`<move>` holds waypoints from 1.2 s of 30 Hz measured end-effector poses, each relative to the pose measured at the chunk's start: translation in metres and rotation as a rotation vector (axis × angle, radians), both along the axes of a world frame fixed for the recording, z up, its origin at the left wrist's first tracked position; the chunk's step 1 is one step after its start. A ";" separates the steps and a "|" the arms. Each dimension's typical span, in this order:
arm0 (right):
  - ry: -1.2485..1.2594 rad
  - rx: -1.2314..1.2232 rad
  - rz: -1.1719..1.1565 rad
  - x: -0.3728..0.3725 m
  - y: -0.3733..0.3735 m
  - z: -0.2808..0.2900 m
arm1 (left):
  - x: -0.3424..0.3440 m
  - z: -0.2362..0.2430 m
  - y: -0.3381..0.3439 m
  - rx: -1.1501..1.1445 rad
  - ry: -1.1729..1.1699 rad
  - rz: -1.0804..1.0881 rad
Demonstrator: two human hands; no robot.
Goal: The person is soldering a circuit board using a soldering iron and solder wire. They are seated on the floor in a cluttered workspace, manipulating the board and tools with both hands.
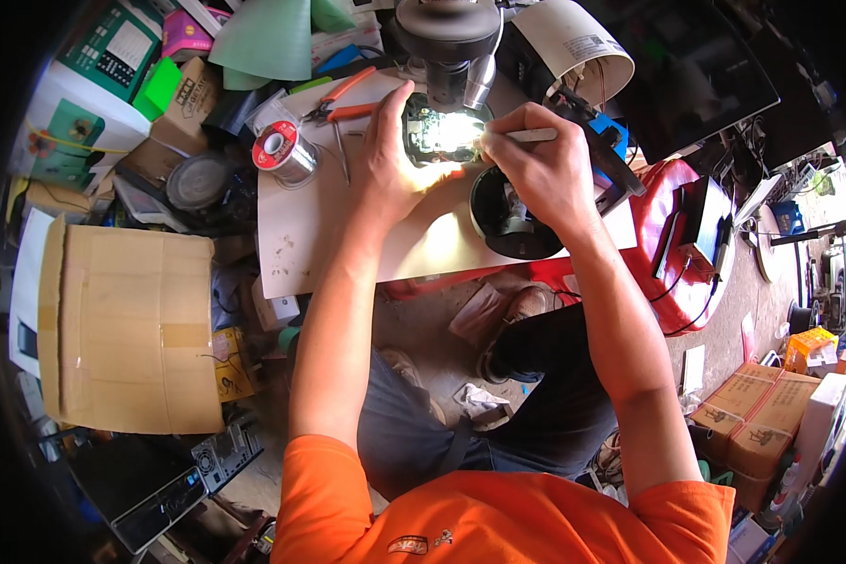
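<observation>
Beneath a microscope with a bright lamp, a circuit board sits in a dark round casing. My left hand is wrapped around the casing's left and near sides, thumb stretched along the near edge. My right hand pinches a slim pale tool, its tip at the right side of the board; glare hides the exact contact point. Just below the right hand lies a round black housing, hollow side up. Left of my left hand are a spool of solder wire and orange-handled cutters.
A pale sheet covers the worktop. A large cardboard box stands to the left, and a red stool with a black device on it to the right. Behind are a white cylinder and a dark monitor.
</observation>
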State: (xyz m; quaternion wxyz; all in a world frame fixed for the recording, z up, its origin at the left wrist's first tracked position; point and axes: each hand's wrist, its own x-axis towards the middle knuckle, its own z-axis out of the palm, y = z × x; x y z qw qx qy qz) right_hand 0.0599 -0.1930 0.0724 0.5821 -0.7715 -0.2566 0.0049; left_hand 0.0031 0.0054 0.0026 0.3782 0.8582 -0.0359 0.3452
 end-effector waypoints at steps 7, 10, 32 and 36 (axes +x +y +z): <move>0.004 0.220 0.018 -0.010 -0.003 0.011 | -0.006 0.008 0.001 -0.011 0.123 0.031; -0.012 0.295 0.074 -0.024 -0.008 0.023 | -0.005 0.005 0.010 0.203 -0.029 0.016; 0.312 -0.151 0.858 -0.327 0.162 -0.242 | -0.399 0.056 0.153 -0.414 0.311 0.693; 0.409 -0.119 0.687 -0.367 0.167 -0.297 | -0.416 0.018 0.160 -0.541 0.639 0.360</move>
